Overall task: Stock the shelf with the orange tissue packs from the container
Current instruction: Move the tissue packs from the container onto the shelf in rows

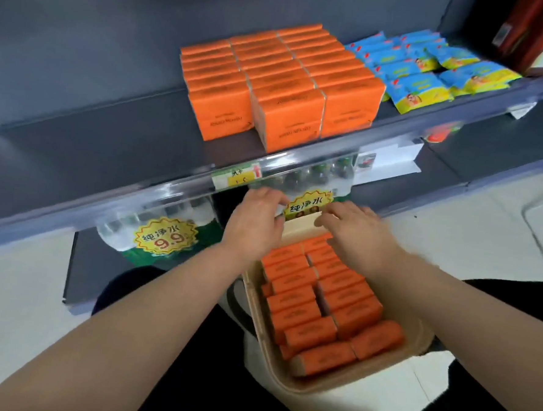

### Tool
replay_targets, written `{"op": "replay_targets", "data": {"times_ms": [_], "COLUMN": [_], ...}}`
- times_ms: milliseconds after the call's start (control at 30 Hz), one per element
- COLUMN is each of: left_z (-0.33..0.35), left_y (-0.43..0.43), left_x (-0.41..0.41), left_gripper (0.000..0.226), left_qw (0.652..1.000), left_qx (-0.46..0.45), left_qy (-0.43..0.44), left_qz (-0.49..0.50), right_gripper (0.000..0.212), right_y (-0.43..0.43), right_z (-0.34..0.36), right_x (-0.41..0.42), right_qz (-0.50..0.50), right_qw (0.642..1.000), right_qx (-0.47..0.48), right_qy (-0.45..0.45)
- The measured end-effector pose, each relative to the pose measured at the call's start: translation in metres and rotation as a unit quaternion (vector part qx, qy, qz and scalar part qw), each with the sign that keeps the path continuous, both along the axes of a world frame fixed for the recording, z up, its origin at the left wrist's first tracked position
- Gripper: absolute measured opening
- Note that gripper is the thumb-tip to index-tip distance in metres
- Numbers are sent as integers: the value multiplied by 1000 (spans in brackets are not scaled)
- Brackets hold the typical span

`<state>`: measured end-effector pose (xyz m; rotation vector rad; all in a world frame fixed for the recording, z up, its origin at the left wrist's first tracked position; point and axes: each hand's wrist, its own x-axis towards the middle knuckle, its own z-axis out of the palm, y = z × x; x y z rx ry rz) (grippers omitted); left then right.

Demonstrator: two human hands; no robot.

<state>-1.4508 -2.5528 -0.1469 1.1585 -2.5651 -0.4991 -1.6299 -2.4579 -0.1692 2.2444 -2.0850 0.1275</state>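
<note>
**Over the far end of the container, two hands above the packs**

Above the far end of the tan container (417, 347), both hands hover palm down. The left hand (256, 226) has its fingers loosely spread and curled, its grip apart and holding nothing that can be seen. The right hand (354, 232) sits just beside it, fingers likewise apart and bent, with nothing clamped; whether its fingertips touch the packs beneath cannot be told. Between the two hands the pale inner wall of the container shows.

Directly below and toward the person from the hands, the orange tissue packs (315, 303) fill the container in two rows standing on edge, with a few loose ones lying flat at the near end.

Just beyond the fingertips runs the shelf's clear front rail (156, 195), carrying a yellow price tag (237, 177). Beyond that, on the dark grey shelf (93, 131), a block of stocked orange packs (281, 82) stands in three columns, touching one another. To the right of that block lie blue and yellow sachets (422, 65), and farther right a red box (535, 34).

Below the rail, left of the left hand, bottled water in plastic wrap (154, 230) bears a yellow starburst label. The floor (485, 224) off to the right is pale.
</note>
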Motion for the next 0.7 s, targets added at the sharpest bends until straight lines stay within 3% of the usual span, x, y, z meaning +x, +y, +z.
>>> {"op": "replay_targets", "data": {"times_ms": [133,233,400,700], "left_z": [-59,-91,-116,-130], "left_y": [40,60,69,63], "left_x": [-14,-18,-17,-17], "left_gripper": [29,29,30,28], "left_qw": [994,982,963,963], "left_qx": [49,113,137,145], "left_qy": [-94,-146,-228,-226], "left_qz": [-17,-30,-47,-33], "right_gripper": [36,34,31,31], "right_y": [45,66,78,70], "right_z": [-43,-67,-105,-154], "right_x": [-19,-29,-41,-29], "right_qz": [-24,-52,-82,-67], "right_qw": [989,979,962,952], "right_qx": [147,200,262,297], "right_qy": [4,-7,-13,-45]}}
